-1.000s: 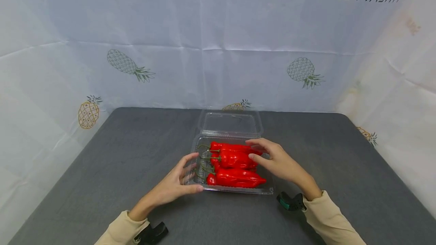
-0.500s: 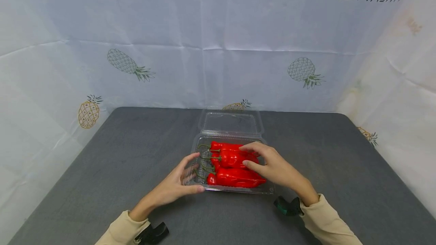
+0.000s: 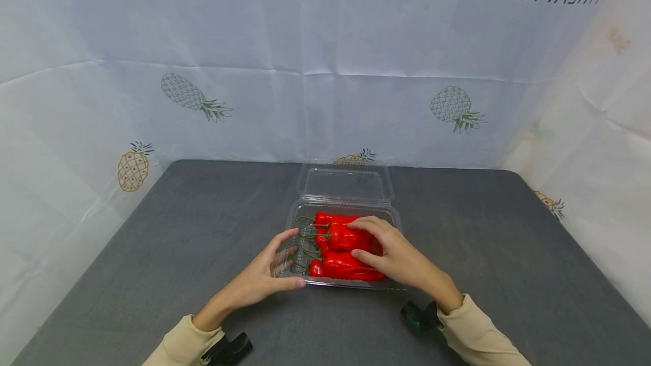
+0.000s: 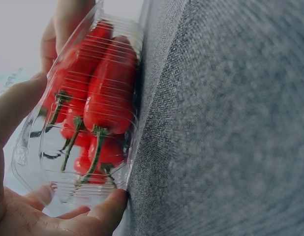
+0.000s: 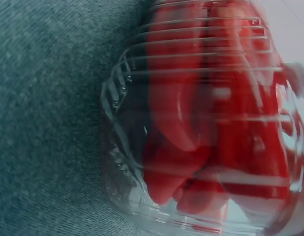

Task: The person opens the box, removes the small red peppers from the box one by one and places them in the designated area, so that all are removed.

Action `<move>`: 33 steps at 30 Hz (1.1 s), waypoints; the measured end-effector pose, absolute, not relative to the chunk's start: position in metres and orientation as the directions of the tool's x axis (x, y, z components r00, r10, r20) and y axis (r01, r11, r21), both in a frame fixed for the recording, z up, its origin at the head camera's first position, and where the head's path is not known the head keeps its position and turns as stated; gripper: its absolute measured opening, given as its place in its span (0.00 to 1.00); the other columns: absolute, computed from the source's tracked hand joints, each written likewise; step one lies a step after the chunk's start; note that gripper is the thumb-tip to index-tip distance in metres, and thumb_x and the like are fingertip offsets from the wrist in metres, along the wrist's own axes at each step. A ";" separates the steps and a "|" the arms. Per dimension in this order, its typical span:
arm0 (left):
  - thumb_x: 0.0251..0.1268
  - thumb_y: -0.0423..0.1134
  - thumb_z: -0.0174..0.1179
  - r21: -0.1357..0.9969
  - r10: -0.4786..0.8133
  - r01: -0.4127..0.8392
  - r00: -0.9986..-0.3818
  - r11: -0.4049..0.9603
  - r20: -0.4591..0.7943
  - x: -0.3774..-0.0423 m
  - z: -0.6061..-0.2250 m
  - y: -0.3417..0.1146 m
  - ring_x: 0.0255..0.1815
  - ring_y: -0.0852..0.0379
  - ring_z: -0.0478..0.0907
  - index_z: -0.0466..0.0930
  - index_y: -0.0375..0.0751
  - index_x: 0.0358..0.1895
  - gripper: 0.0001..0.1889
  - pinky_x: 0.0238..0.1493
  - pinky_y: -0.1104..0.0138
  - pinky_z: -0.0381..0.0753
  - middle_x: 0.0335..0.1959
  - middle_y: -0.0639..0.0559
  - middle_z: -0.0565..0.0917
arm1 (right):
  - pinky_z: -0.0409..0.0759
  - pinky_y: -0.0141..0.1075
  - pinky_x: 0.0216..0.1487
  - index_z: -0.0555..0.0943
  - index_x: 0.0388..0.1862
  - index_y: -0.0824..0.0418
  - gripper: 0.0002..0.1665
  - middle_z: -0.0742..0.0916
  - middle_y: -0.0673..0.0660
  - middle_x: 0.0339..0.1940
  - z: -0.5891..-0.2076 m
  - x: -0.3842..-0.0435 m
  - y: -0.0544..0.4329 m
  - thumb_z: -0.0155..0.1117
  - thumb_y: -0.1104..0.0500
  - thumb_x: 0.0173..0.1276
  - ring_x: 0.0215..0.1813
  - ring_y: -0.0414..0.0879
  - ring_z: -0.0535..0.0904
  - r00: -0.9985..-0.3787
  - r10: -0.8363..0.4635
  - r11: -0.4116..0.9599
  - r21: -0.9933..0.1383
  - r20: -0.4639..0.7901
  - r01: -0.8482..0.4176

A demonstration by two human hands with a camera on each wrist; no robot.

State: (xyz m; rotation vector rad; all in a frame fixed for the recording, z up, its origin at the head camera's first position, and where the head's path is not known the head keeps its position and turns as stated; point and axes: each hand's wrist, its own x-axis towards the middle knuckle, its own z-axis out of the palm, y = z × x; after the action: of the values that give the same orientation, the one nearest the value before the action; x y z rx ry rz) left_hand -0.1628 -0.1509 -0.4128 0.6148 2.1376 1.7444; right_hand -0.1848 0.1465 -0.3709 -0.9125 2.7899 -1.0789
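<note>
Several glossy red peppers [image 3: 335,267] with green stems lie in a clear plastic container [image 3: 351,285], stems toward the left. My left hand [image 3: 254,282] grips the container's left end, its thumb at the front corner and the other fingers along the end wall. In the left wrist view, the left hand [image 4: 39,216] cups the ribbed end. My right hand [image 3: 394,253] is over the right half of the peppers, thumb and forefinger spread to either side of an upper pepper [image 3: 342,236]. The right wrist view is blurred and shows peppers [image 5: 240,123] through the ribbed wall.
The container's hinged lid [image 3: 346,182] is folded back, flat toward the far edge of the dark grey table [image 3: 152,253]. Behind stands a pale cloth [image 3: 325,38] printed with pineapples. A dark wrist device [image 3: 422,315] sits below the right wrist.
My right hand has slid left and slightly toward me across the peppers, from their right tips toward the middle. The left hand, container and peppers look unmoved.
</note>
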 end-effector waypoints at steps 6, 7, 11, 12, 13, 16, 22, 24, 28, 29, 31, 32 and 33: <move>0.62 0.37 0.69 0.977 0.514 0.136 -0.857 0.162 0.034 -0.163 -0.413 -0.151 0.79 0.32 0.51 0.44 0.39 0.78 0.48 0.75 0.40 0.60 0.81 0.39 0.44 | 0.77 0.57 0.63 0.73 0.68 0.52 0.31 0.76 0.54 0.68 -0.372 -0.184 0.145 0.68 0.50 0.68 0.67 0.54 0.71 -0.834 -0.520 0.612 -0.601 0.183 -0.513; 0.62 0.37 0.69 0.977 0.513 0.136 -0.857 0.162 0.034 -0.163 -0.413 -0.151 0.79 0.32 0.51 0.44 0.39 0.78 0.48 0.75 0.41 0.60 0.81 0.39 0.44 | 0.77 0.56 0.63 0.73 0.68 0.51 0.31 0.76 0.54 0.68 -0.372 -0.183 0.145 0.68 0.50 0.68 0.67 0.54 0.71 -0.835 -0.519 0.614 -0.602 0.179 -0.511; 0.62 0.37 0.69 0.977 0.513 0.135 -0.858 0.167 0.031 -0.163 -0.413 -0.151 0.79 0.32 0.51 0.44 0.39 0.78 0.48 0.75 0.41 0.60 0.81 0.39 0.45 | 0.78 0.54 0.60 0.72 0.69 0.50 0.32 0.75 0.52 0.67 -0.371 -0.182 0.144 0.68 0.48 0.67 0.66 0.52 0.70 -0.843 -0.514 0.617 -0.613 0.161 -0.494; 0.62 0.37 0.69 0.976 0.511 0.134 -0.859 0.170 0.029 -0.163 -0.413 -0.151 0.79 0.32 0.52 0.44 0.39 0.78 0.48 0.75 0.41 0.60 0.81 0.39 0.45 | 0.79 0.53 0.60 0.72 0.69 0.50 0.33 0.75 0.52 0.67 -0.371 -0.182 0.144 0.69 0.47 0.67 0.65 0.52 0.70 -0.844 -0.512 0.618 -0.614 0.159 -0.491; 0.62 0.38 0.69 0.976 0.510 0.134 -0.860 0.173 0.028 -0.162 -0.413 -0.151 0.79 0.33 0.52 0.44 0.39 0.78 0.48 0.75 0.41 0.61 0.81 0.39 0.45 | 0.79 0.53 0.59 0.72 0.68 0.50 0.33 0.75 0.52 0.66 -0.371 -0.182 0.144 0.69 0.47 0.66 0.65 0.52 0.70 -0.845 -0.511 0.619 -0.615 0.157 -0.488; 0.62 0.38 0.69 0.975 0.506 0.133 -0.862 0.177 0.026 -0.162 -0.413 -0.151 0.79 0.33 0.52 0.45 0.40 0.78 0.48 0.75 0.41 0.61 0.81 0.39 0.45 | 0.80 0.52 0.58 0.72 0.68 0.51 0.34 0.76 0.52 0.65 -0.371 -0.183 0.144 0.70 0.47 0.66 0.64 0.51 0.70 -0.848 -0.506 0.622 -0.614 0.159 -0.486; 0.61 0.37 0.70 0.976 0.503 0.129 -0.864 0.174 0.024 -0.162 -0.412 -0.150 0.79 0.32 0.52 0.45 0.39 0.78 0.49 0.75 0.41 0.60 0.81 0.39 0.46 | 0.81 0.50 0.57 0.72 0.67 0.51 0.34 0.77 0.53 0.64 -0.372 -0.183 0.144 0.72 0.48 0.64 0.62 0.50 0.72 -0.856 -0.490 0.628 -0.614 0.163 -0.477; 0.61 0.37 0.70 0.977 0.504 0.127 -0.864 0.172 0.023 -0.161 -0.412 -0.150 0.79 0.32 0.52 0.45 0.39 0.78 0.49 0.75 0.41 0.60 0.81 0.39 0.46 | 0.81 0.50 0.57 0.73 0.67 0.51 0.34 0.77 0.53 0.63 -0.372 -0.183 0.144 0.72 0.47 0.64 0.62 0.50 0.72 -0.856 -0.489 0.629 -0.613 0.167 -0.479; 0.61 0.37 0.70 0.978 0.505 0.126 -0.862 0.166 0.025 -0.161 -0.412 -0.150 0.79 0.32 0.52 0.45 0.39 0.78 0.49 0.75 0.41 0.60 0.81 0.39 0.45 | 0.81 0.50 0.57 0.73 0.66 0.53 0.33 0.78 0.53 0.61 -0.373 -0.184 0.144 0.72 0.47 0.64 0.60 0.50 0.74 -0.852 -0.495 0.621 -0.616 0.173 -0.486; 0.61 0.37 0.70 0.978 0.507 0.126 -0.862 0.165 0.026 -0.161 -0.412 -0.150 0.79 0.32 0.51 0.44 0.39 0.78 0.49 0.75 0.41 0.60 0.81 0.39 0.45 | 0.81 0.50 0.57 0.73 0.65 0.53 0.33 0.78 0.53 0.61 -0.373 -0.185 0.144 0.71 0.47 0.64 0.60 0.50 0.74 -0.850 -0.497 0.618 -0.617 0.174 -0.487; 0.61 0.37 0.70 0.978 0.508 0.128 -0.861 0.166 0.026 -0.161 -0.412 -0.150 0.79 0.32 0.52 0.44 0.39 0.78 0.49 0.75 0.42 0.60 0.81 0.39 0.45 | 0.81 0.50 0.57 0.74 0.65 0.54 0.33 0.79 0.53 0.60 -0.373 -0.185 0.144 0.72 0.47 0.64 0.59 0.49 0.75 -0.850 -0.497 0.613 -0.624 0.172 -0.485; 0.61 0.37 0.70 0.978 0.509 0.128 -0.861 0.167 0.026 -0.161 -0.412 -0.150 0.79 0.32 0.52 0.44 0.39 0.78 0.49 0.75 0.42 0.60 0.81 0.39 0.45 | 0.82 0.50 0.57 0.74 0.64 0.54 0.32 0.79 0.53 0.60 -0.373 -0.186 0.144 0.72 0.48 0.64 0.59 0.49 0.75 -0.851 -0.497 0.610 -0.627 0.173 -0.484; 0.61 0.37 0.70 0.977 0.509 0.130 -0.860 0.168 0.027 -0.161 -0.412 -0.150 0.79 0.32 0.52 0.44 0.39 0.78 0.49 0.75 0.42 0.60 0.81 0.39 0.45 | 0.82 0.49 0.58 0.74 0.64 0.54 0.32 0.79 0.53 0.60 -0.373 -0.186 0.144 0.72 0.48 0.63 0.59 0.49 0.75 -0.850 -0.497 0.609 -0.628 0.173 -0.484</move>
State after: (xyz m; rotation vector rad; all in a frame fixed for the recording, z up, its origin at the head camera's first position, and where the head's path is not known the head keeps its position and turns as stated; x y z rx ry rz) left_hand -0.1613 -0.1497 -0.4119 0.6110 2.1426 1.7431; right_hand -0.1859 0.1443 -0.3730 -0.8543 2.8017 -1.0841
